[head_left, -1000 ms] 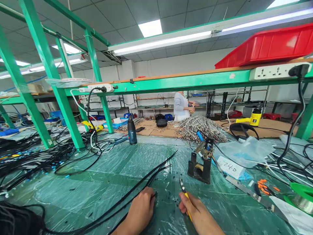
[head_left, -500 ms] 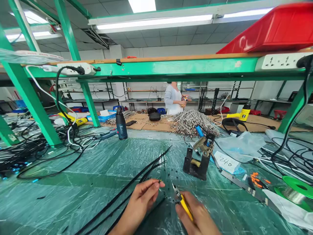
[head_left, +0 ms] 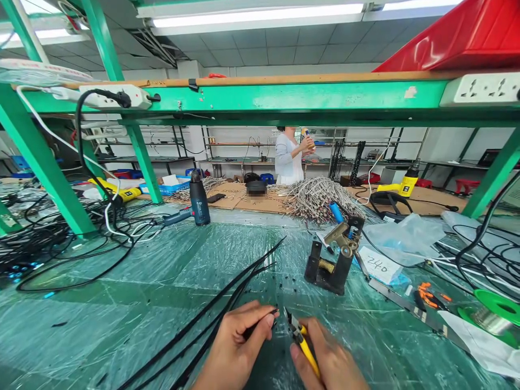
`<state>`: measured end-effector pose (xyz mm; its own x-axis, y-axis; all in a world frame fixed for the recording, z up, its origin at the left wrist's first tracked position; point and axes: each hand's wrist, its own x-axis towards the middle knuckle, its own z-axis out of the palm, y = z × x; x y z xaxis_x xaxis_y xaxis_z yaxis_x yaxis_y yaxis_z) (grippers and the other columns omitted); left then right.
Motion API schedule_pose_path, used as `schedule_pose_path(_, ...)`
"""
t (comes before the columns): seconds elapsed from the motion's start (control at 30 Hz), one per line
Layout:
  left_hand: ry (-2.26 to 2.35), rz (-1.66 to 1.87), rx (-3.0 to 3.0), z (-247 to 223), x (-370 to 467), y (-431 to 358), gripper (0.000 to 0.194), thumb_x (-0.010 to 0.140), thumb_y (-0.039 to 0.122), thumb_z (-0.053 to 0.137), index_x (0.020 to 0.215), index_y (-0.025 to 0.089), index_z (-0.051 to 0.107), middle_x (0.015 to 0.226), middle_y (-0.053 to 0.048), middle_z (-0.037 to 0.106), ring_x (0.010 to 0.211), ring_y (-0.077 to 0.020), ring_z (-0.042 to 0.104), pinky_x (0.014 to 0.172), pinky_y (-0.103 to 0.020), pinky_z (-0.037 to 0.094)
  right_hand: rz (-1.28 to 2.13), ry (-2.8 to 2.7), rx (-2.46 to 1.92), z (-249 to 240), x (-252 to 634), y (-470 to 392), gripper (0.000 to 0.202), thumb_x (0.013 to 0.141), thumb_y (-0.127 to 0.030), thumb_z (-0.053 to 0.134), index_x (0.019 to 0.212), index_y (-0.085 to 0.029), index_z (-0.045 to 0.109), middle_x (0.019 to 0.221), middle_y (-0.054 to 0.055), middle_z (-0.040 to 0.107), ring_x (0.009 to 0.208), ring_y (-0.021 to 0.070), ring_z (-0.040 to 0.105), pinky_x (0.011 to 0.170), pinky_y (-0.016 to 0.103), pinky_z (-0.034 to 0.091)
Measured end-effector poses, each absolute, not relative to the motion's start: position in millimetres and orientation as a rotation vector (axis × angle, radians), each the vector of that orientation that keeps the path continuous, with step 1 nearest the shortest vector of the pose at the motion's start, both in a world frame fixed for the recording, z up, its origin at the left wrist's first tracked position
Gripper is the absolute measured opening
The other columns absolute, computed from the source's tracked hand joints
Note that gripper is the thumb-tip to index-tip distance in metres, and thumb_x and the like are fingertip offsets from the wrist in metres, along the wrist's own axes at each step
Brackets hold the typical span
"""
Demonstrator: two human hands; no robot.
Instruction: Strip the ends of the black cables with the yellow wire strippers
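Note:
My left hand (head_left: 241, 338) pinches the end of a thin black cable (head_left: 276, 311) between thumb and fingertips, just left of the cutters. Much of that cable is hidden by the fingers. In my right hand (head_left: 333, 357) is a pair of yellow-handled cutters (head_left: 305, 346), jaws pointing up and toward the cable end without touching it. Several long black cables (head_left: 227, 295) run diagonally over the plastic-covered bench (head_left: 154, 303), passing beside and beneath my left hand. Small black scraps dot the surface beyond my hands.
A black metal fixture (head_left: 335, 265) stands ahead on the right, near a solder spool (head_left: 493, 314) and a paper marked 240 (head_left: 377, 264). Farther back are a heat gun (head_left: 199, 200) and a heap of grey wires (head_left: 320, 197). A person (head_left: 289, 154) stands across the room.
The view has tilted slightly downward. My left hand has come a little nearer to the cutters, and their handles look more spread. The person at the back has raised their hands with a yellow item.

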<state>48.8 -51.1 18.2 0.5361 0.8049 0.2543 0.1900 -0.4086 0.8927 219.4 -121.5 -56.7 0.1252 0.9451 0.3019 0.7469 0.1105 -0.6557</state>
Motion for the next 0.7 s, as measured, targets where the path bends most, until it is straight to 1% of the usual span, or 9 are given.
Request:
schedule_pose_path(0.13,0.828,0.871,1.908,17.5,48.2,-52.0,0.035,0.091,0.034,0.051,0.064,0.018,0.064,0.064,0.0,0.052,0.064,-0.0146,0.051,0.06,-0.024,0.038,0.32,-1.651,-1.683,-55.0,217.1,-121.8,0.03,0.09,-0.048,0.036,0.104,-0.025,0.05,0.092,0.005,0.063,0.081,0.0226,0.062,0.071,0.029,0.043)
schedule_pose_path(0.2,0.866,0.842,1.904,15.6,47.5,-52.7,0.034,0.09,0.038,0.052,0.067,0.018,0.068,0.065,-0.002,0.057,0.065,-0.0159,0.053,0.061,-0.025,0.041,0.342,-1.652,-1.687,-52.0,216.3,-122.4,0.031,0.09,-0.049,0.036,0.103,-0.025,0.051,0.091,0.005,0.062,0.08,0.0227,0.061,0.07,0.03,0.043)
schedule_pose_path(0.23,0.89,0.835,1.886,14.2,47.0,-53.0,0.033,0.089,0.039,0.053,0.072,0.019,0.071,0.07,-0.003,0.062,0.069,-0.0175,0.056,0.064,-0.025,0.044,0.366,-1.65,-1.685,-49.9,216.1,-122.8,0.032,0.089,-0.05,0.036,0.102,-0.025,0.051,0.091,0.005,0.062,0.08,0.0227,0.061,0.07,0.03,0.043)
schedule_pose_path(0.3,0.919,0.834,1.831,10.9,45.7,-53.3,0.03,0.086,0.043,0.055,0.086,0.02,0.075,0.089,-0.007,0.071,0.084,-0.0219,0.061,0.077,-0.029,0.048,0.458,-1.649,-1.672,-44.6,216.4,-123.7,0.035,0.088,-0.052,0.036,0.103,-0.024,0.052,0.09,0.005,0.062,0.079,0.0221,0.061,0.069,0.029,0.042)
schedule_pose_path(0.37,0.926,0.828,1.777,7.8,44.4,-53.1,0.032,0.084,0.045,0.056,0.097,0.021,0.074,0.104,-0.008,0.072,0.095,-0.0249,0.062,0.087,-0.034,0.049,0.617,-1.648,-1.644,-38.7,217.1,-124.5,0.038,0.088,-0.053,0.035,0.101,-0.023,0.054,0.083,0.004,0.061,0.072,0.0199,0.059,0.063,0.028,0.04)
schedule_pose_path(0.4,0.926,0.817,1.762,6.6,43.6,-53.0,0.034,0.084,0.046,0.056,0.1,0.021,0.074,0.107,-0.008,0.072,0.097,-0.0253,0.063,0.088,-0.035,0.049,0.708,-1.65,-1.613,-35.9,217.4,-124.8,0.039,0.088,-0.054,0.035,0.098,-0.022,0.055,0.077,0.003,0.06,0.067,0.0187,0.058,0.059,0.027,0.038)
schedule_pose_path(0.5,0.945,0.803,1.756,3.7,41.3,-53.0,0.034,0.084,0.046,0.056,0.099,0.021,0.074,0.105,-0.009,0.073,0.095,-0.0252,0.064,0.086,-0.035,0.051,0.941,-1.618,-1.478,-30.3,216.9,-125.7,0.043,0.086,-0.059,0.035,0.092,-0.022,0.057,0.066,0.0,0.058,0.06,0.0162,0.054,0.053,0.025,0.035)
schedule_pose_path(0.63,0.974,0.841,1.766,-1.4,38.7,-54.7,0.03,0.083,0.042,0.057,0.097,0.021,0.073,0.1,-0.008,0.074,0.093,-0.0246,0.065,0.086,-0.036,0.051,1.053,-1.517,-1.406,-32.1,213.2,-127.3,0.047,0.083,-0.064,0.037,0.091,-0.023,0.057,0.068,0.0,0.06,0.06,0.0154,0.054,0.053,0.024,0.037)
schedule_pose_path(0.7,0.99,0.871,1.75,-3.6,38.2,-55.5,0.029,0.082,0.041,0.058,0.097,0.021,0.073,0.098,-0.007,0.074,0.092,-0.0244,0.065,0.086,-0.035,0.052,1.081,-1.493,-1.404,-34.7,211.6,-127.8,0.047,0.083,-0.064,0.038,0.091,-0.023,0.058,0.068,0.0,0.059,0.058,0.0145,0.053,0.052,0.023,0.036)
